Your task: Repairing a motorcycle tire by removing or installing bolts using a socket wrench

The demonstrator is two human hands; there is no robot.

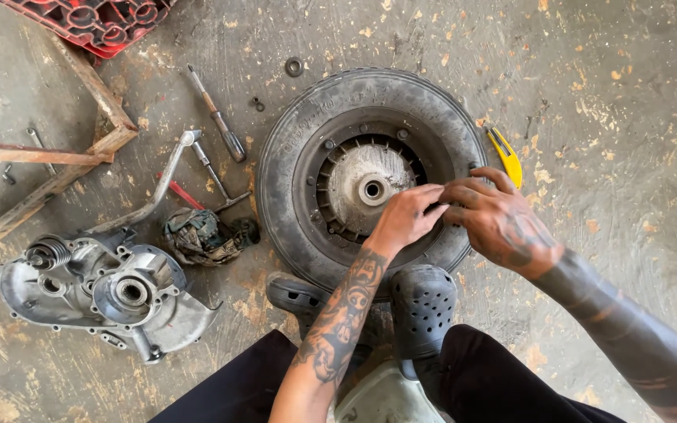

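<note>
A rusty metal frame (48,157) was seen at far left, with a red plastic crate (95,19) above it. An aluminium engine casing (99,286) was laid on the concrete floor (613,94) at lower left, a kick lever (158,184) angled up from it. A dirty rag (201,235) was bunched just beside the casing, with a screwdriver (217,117) and a T-handle wrench (213,172) near it. A small tyre and wheel (370,176) was laid flat at centre, hub up. The left hand (405,219) and right hand (499,219) were brought together over the wheel's right rim, fingers pinched narrow; what was gripped could not be told. A yellow utility knife (505,155) was left touching the tyre's right edge
</note>
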